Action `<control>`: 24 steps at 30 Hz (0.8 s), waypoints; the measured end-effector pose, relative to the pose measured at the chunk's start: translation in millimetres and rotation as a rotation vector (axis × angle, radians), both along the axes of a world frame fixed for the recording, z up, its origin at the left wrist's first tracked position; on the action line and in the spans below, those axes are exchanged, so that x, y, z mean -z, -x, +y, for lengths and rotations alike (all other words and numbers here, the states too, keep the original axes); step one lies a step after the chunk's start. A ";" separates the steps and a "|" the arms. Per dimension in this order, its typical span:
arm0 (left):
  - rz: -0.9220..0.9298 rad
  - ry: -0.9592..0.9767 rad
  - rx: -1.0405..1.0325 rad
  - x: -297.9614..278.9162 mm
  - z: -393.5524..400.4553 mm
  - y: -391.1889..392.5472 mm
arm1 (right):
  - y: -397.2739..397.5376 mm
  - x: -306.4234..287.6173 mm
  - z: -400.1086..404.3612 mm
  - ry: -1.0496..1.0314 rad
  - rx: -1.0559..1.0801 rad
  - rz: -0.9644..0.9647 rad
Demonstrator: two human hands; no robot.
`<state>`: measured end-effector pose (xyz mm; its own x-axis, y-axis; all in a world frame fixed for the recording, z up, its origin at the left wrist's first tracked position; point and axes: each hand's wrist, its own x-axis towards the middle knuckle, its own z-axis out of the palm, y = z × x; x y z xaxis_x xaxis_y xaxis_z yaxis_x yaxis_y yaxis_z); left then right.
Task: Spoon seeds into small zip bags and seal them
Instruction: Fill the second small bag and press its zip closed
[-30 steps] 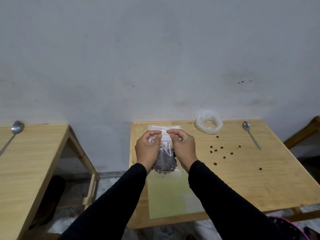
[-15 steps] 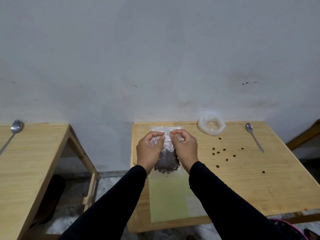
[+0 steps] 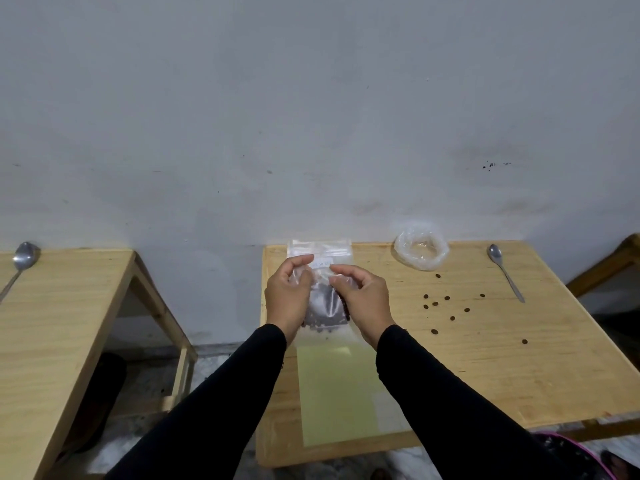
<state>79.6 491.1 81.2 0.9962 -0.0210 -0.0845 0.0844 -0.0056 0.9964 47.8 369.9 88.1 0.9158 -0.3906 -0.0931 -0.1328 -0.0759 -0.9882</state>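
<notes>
A grey wall fills the upper half of the view. At far left a wooden side table (image 3: 59, 327) is seen, with a metal spoon (image 3: 21, 263) lying on its far corner, bowl toward the wall.

To its right, across a gap showing the floor, a second wooden table (image 3: 485, 368) is set against the wall. Two arms in black sleeves are stretched forward over its left part. A small clear zip bag (image 3: 320, 271) is held upright above the table between both hands. The left hand (image 3: 289, 296) is curled on the bag's left side, the plastic pinched between thumb and fingers just below the strip. The right hand (image 3: 362, 299) is curled on the right side, the plastic pinched likewise. Dark seeds (image 3: 325, 322) are gathered in the bottom of the bag, partly hidden by the hands. Whether the strip is closed cannot be told.

Below the bag a pale green sheet (image 3: 337, 393) is laid flat on the table.

Further right, a crumpled clear plastic bag (image 3: 420, 249) rests near the wall. In front of it, loose seeds (image 3: 450, 306) are scattered on the wood. A second spoon (image 3: 504, 270) lies beyond them, handle pointing toward the near right
</notes>
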 end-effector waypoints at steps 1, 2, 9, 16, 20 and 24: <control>-0.009 -0.014 0.026 1.9 0.4 1.8 | -1.0 0.3 -0.6 -0.011 0.026 -0.002; -0.016 -0.035 0.052 3.6 0.4 3.8 | -2.3 0.7 -1.4 -0.013 0.042 0.000; 0.030 -0.011 -0.013 12.2 -1.7 -0.3 | 0.4 7.9 -5.0 0.054 -0.032 0.064; 0.048 -0.109 -0.002 28.4 -11.8 -9.0 | -6.6 26.1 -18.5 0.051 0.027 0.115; 0.078 -0.227 0.007 39.5 -21.4 -19.5 | -19.7 39.9 -30.0 0.063 0.062 0.131; 0.055 -0.371 0.000 52.8 -30.2 -36.1 | -39.6 59.4 -36.6 0.155 0.061 0.166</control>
<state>115.8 460.8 28.3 0.9900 0.0210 -0.1398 0.1378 -0.3654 0.9206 87.3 333.3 28.8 0.8671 -0.4663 -0.1752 -0.3018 -0.2121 -0.9295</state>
